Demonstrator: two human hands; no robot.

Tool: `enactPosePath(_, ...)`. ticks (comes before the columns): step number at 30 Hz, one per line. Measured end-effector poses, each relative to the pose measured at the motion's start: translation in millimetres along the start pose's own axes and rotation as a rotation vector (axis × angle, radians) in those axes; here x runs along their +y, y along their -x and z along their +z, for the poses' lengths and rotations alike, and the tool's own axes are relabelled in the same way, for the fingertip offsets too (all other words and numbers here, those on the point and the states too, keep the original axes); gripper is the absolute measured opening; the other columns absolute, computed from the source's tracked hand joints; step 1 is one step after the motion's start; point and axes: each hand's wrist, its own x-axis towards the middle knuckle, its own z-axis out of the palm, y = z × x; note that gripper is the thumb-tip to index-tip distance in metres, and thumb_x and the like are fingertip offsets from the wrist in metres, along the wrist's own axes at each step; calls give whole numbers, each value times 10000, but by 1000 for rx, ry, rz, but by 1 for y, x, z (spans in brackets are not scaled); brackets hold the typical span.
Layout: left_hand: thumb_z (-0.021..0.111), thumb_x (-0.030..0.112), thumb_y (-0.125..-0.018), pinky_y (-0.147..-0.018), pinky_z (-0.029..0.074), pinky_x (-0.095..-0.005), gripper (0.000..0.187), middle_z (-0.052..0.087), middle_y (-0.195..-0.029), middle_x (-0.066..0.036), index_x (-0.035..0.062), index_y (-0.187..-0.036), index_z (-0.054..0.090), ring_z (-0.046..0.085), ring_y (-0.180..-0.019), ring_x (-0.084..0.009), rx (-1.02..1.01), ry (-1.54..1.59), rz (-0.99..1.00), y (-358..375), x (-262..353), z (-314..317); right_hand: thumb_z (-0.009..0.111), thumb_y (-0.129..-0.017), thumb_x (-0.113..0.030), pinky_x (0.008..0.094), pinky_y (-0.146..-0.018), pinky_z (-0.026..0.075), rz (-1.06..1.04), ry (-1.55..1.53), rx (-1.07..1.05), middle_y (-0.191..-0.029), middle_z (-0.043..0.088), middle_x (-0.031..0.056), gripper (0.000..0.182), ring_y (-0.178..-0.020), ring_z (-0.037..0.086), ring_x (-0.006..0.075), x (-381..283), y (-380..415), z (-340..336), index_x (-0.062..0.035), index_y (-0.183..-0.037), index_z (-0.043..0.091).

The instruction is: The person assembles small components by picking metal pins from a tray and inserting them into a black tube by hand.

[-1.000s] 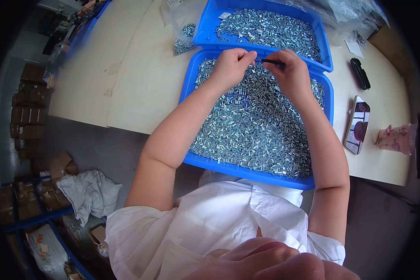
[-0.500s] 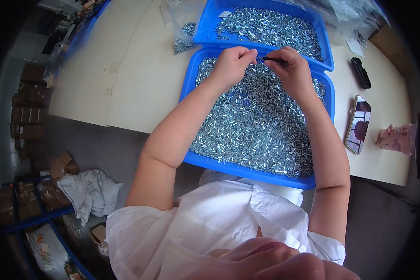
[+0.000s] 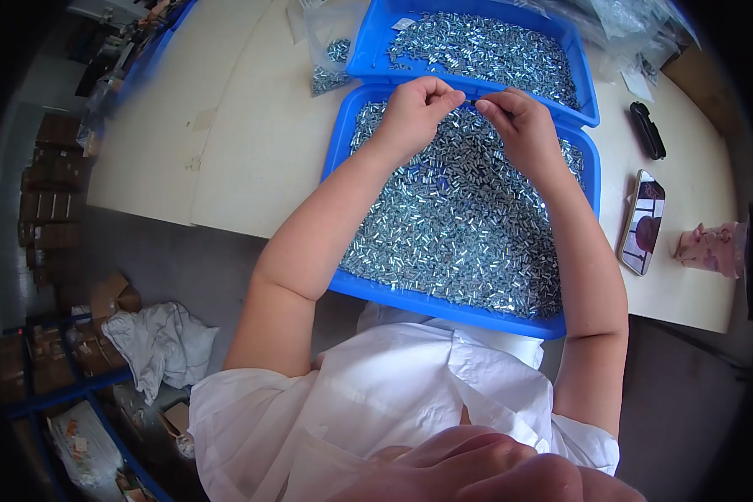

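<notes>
The hands (image 3: 464,113) are hiding what they are pinching; only a tiny dark tip (image 3: 472,102) is peeking out. The far blue tray (image 3: 364,50) is running off the top edge. The phone (image 3: 642,222) screen is looking too small to read.

White short-sleeved top, loose creased fabric, bare forearms, no gloves

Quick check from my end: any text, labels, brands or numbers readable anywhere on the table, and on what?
None can be read.
Smartphone with lit screen: an image shows, any text too small to read.
White paper slip in the far blue plastic tray: too blurred.
Pink patterned paper cup: print not legible.
</notes>
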Motion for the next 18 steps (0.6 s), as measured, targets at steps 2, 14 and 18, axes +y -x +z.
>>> enactPosePath(2,663,83,-776,-473,301,-189,87,406,-612,79,28,-752,600,347,-549,-18,8,-26,29,0,0,-1,607,-814,-196,330,-558,421,21,50,-20,-700,558,116,193,-607,540,236,4,0,2,-4,-828,623)
enactPosePath(14,611,218,-825,-499,349,-239,205,445,-590,45,18,-788,632,392,-552,-50,-19,-145,-59,-3,-1,-9,597,-831,-204,280,-510,385,138,-144,-74,-623,546,69,184,-540,472,132,4,0,2,-23,-860,610)
enactPosePath(18,494,258,-896,-491,299,-174,272,383,-557,60,22,-838,617,361,-536,-16,-26,-218,4,-5,-8,-10,602,-827,-202,281,-509,386,143,-117,-75,-626,549,71,182,-540,475,134,1,1,1,-24,-865,614)
